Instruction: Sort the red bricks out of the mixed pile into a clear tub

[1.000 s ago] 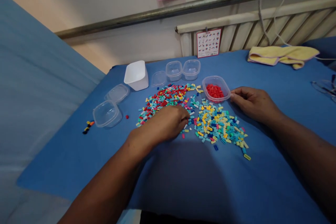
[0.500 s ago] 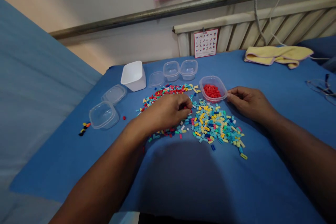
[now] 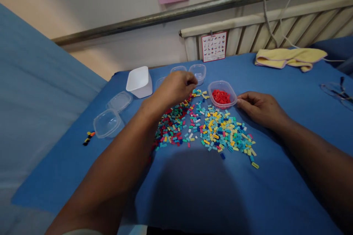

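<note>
My left hand hovers over the far edge of the brick pile, its fingers pinched together. Whatever they hold, if anything, is hidden. Below it spreads a loose pile of small toy bricks, mixed red, blue, yellow and green. A clear plastic container holds many red bricks. Thumb and fingers of my right hand pinch the right corner of this container, which rests on the table. Part of the pile lies behind my left forearm.
Two clear tubs stand at the back, one partly behind my left hand. A white bin, a lid and another clear tub are on the left. A yellow cloth and glasses lie right.
My left hand has risen out of the pile and moved away from me, toward the back tubs. My right hand stays at the container with red bricks.
</note>
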`<state>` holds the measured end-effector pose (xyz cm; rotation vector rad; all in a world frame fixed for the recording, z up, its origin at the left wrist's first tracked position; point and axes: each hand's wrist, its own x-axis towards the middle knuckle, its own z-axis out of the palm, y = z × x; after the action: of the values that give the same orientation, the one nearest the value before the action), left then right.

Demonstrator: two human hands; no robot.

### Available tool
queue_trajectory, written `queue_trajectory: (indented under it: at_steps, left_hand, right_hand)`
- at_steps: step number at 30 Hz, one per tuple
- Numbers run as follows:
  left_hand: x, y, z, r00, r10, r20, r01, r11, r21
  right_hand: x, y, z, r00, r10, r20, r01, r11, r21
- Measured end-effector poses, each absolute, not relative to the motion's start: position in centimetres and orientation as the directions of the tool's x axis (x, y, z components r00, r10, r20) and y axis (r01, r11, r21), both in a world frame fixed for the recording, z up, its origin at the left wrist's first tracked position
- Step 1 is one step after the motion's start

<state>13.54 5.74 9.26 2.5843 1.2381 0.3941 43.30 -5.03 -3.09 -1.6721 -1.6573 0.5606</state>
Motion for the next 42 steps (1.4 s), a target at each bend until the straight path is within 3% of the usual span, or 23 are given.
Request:
queue_trajectory:
  at_steps: [4, 6, 11, 14, 21, 42]
  left_hand:
    - [10.1, 5.5, 8.0, 0.551, 0.834, -0.006, 0.820, -0.540, 0.191]
    - [8.7, 4.4, 7.8, 0.545, 0.837, -0.038, 0.829, -0.532, 0.176]
    - [6.0, -0.8, 8.6, 0.674, 0.721, -0.161, 0.722, -0.597, 0.350]
    - [5.2, -3.7, 8.4, 0.718, 0.658, -0.225, 0.689, -0.628, 0.362]
    - [5.9, -5.6, 6.9, 0.644, 0.688, -0.336, 0.747, -0.660, 0.081]
    - [5.8, -6.0, 7.6, 0.676, 0.608, -0.417, 0.675, -0.737, 0.018]
  right_hand:
    - [43.3, -5.0, -3.2, 0.087, 0.980, 0.178, 0.683, 0.071, -0.727]
    - [43.4, -5.1, -3.3, 0.079, 0.979, 0.190, 0.678, 0.087, -0.730]
    - [43.5, -5.1, -3.6, 0.082, 0.977, 0.195, 0.684, 0.087, -0.724]
    - [43.6, -5.2, -3.7, 0.089, 0.977, 0.193, 0.683, 0.081, -0.726]
    - [43.6, -5.3, -3.3, 0.080, 0.980, 0.185, 0.679, 0.082, -0.730]
    - [43.3, -5.6, -2.7, 0.127, 0.987, 0.096, 0.689, -0.018, -0.725]
